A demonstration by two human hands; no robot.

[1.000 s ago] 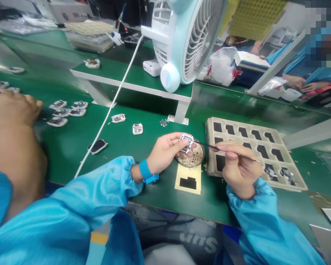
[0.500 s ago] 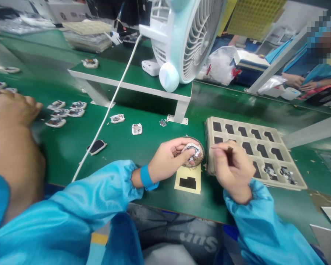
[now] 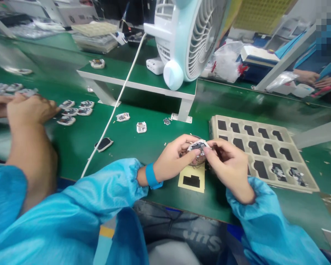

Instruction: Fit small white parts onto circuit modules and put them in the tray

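L hand [image 3: 178,157] pinches white housing [image 3: 197,146] above tabletop [image 3: 151,147] nr front edge, R hand [image 3: 230,162] grips other side, prob. to steady it; tray [image 3: 312,187] farther R, sectioned prob. to keep black pieces [image 3: 260,169] apart

A small, rounded-square white casing [image 3: 198,146], dark and silvery parts showing on its exposed face, is tilted over the green tabletop [image 3: 154,145]. The left grip [image 3: 174,157] and right grip [image 3: 231,162] pinch its opposite sides.
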